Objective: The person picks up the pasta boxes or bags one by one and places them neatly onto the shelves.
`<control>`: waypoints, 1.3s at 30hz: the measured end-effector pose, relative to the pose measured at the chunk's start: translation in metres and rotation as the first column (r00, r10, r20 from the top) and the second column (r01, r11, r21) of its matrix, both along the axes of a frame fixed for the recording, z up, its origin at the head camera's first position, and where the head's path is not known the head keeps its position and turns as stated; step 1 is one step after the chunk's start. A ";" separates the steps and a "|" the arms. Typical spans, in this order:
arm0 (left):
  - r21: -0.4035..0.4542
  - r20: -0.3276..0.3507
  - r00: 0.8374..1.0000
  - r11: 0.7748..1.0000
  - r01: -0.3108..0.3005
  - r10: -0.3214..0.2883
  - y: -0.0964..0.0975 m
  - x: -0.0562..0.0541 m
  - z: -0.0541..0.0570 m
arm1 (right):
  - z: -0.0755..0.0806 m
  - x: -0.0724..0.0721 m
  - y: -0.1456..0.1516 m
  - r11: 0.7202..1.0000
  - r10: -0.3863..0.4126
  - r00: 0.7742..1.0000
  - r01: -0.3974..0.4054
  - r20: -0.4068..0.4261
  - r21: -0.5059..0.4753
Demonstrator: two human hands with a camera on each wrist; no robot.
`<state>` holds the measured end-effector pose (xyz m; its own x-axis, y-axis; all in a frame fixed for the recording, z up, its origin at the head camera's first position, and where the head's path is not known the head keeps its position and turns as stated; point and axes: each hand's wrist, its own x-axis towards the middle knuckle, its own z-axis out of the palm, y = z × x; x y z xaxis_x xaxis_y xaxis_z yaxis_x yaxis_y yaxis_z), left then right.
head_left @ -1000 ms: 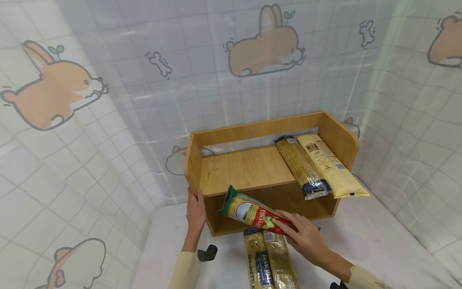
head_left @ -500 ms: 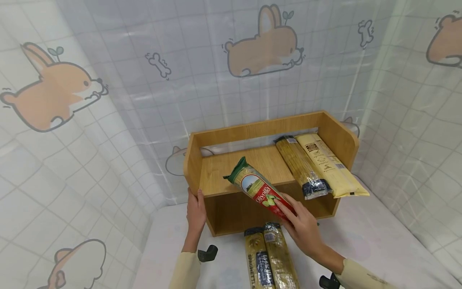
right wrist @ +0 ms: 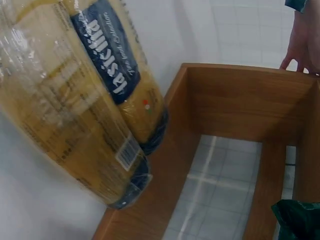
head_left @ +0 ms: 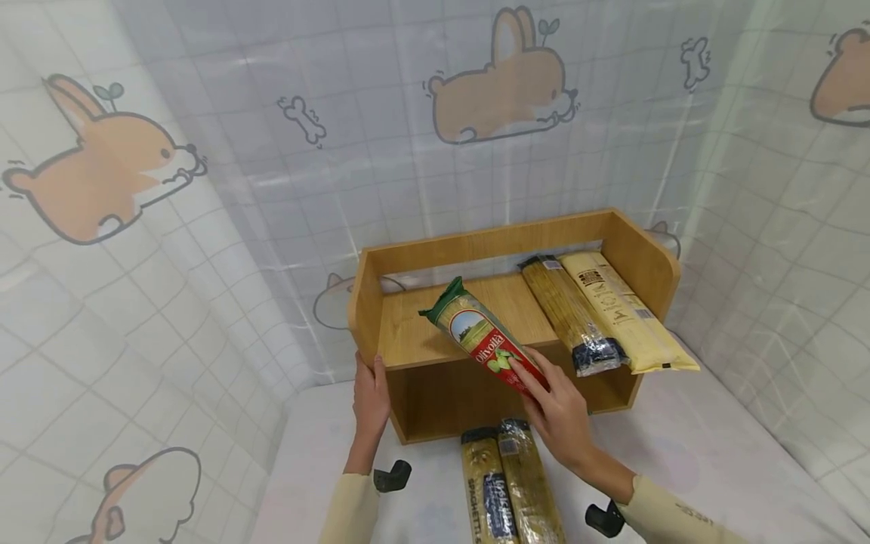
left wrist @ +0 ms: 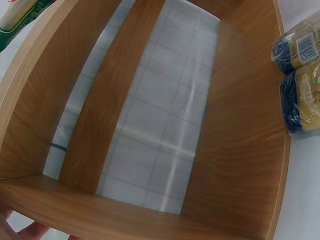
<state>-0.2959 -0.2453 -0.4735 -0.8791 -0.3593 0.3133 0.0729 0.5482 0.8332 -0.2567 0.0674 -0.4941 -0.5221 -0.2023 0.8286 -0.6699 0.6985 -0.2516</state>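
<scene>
In the head view my right hand (head_left: 560, 412) grips the lower end of a red and green spaghetti packet (head_left: 485, 340) labelled Olivoilà. The packet slants up to the left, its green end overlapping the upper board of a wooden two-tier shelf (head_left: 414, 332). My left hand (head_left: 370, 397) holds the shelf's left side panel near its front edge. From the left wrist, a few fingers (left wrist: 32, 231) show outside that panel. Part of the packet's green wrapper (right wrist: 300, 220) appears at the right wrist view's lower right corner.
On the shelf's upper right lie a clear spaghetti packet (head_left: 567, 313) and a pale yellow noodle packet (head_left: 621, 310). Two more spaghetti packets (head_left: 484, 483) lie side by side on the white table, in front of the shelf. Patterned curtains (head_left: 367, 174) hang behind and at both sides.
My right hand has raised the Olivoilà spaghetti packet from before the lower compartment to over the upper board's front edge, turning it steeper. The left hand stays on the side panel.
</scene>
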 end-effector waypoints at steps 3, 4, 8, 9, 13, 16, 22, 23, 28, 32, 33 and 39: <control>-0.001 -0.012 1.000 1.000 0.003 -0.003 0.001 -0.001 0.001 | 0.006 -0.003 -0.002 1.000 -0.026 0.999 0.026 0.023 -0.009; 0.001 -0.012 1.000 1.000 0.007 -0.007 0.001 -0.001 0.002 | 0.008 -0.004 -0.003 0.999 -0.036 0.999 0.036 0.027 -0.014; 0.001 -0.003 1.000 1.000 0.017 -0.017 0.001 -0.001 0.002 | 0.016 -0.009 -0.005 0.997 -0.063 0.998 0.064 0.017 -0.038; 0.000 -0.001 1.000 1.000 0.013 -0.013 0.002 -0.001 0.002 | 0.017 -0.010 -0.005 0.997 -0.067 0.998 0.068 0.015 -0.044; 0.000 -0.004 1.000 1.000 0.006 -0.006 0.003 0.000 0.001 | 0.024 -0.016 -0.007 0.993 -0.099 0.995 0.101 0.019 -0.068; 0.005 0.001 1.000 1.000 0.018 -0.018 0.004 0.000 0.001 | 0.030 -0.020 -0.007 0.985 -0.133 0.991 0.135 0.030 -0.111; 0.003 0.018 1.000 1.000 0.005 -0.005 0.004 0.000 -0.001 | 0.037 -0.024 -0.012 0.970 -0.165 0.980 0.182 0.111 -0.161; 0.005 0.015 1.000 1.000 0.004 -0.004 0.004 -0.001 -0.001 | 0.037 -0.024 -0.012 0.969 -0.171 0.977 0.190 0.126 -0.158; 0.007 0.003 1.000 1.000 0.015 -0.015 0.005 -0.002 -0.002 | 0.040 -0.024 -0.013 0.968 -0.209 0.961 0.229 0.179 -0.102; -0.007 0.001 1.000 1.000 0.001 -0.001 0.005 -0.002 -0.003 | 0.042 -0.025 -0.014 0.968 -0.244 0.949 0.252 0.198 -0.017; -0.007 0.000 1.000 1.000 -0.002 0.002 0.005 -0.002 -0.003 | 0.043 -0.025 -0.015 0.968 -0.245 0.948 0.250 0.201 0.000; -0.001 -0.005 1.000 1.000 -0.008 0.008 0.003 -0.002 -0.001 | 0.051 -0.026 -0.016 0.967 -0.253 0.932 0.239 0.259 0.082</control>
<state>-0.2980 -0.2425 -0.4748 -0.8746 -0.3660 0.3181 0.0725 0.5498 0.8321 -0.2823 0.0517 -0.4435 -0.7599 -0.0757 0.6456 -0.3890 0.8486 -0.3585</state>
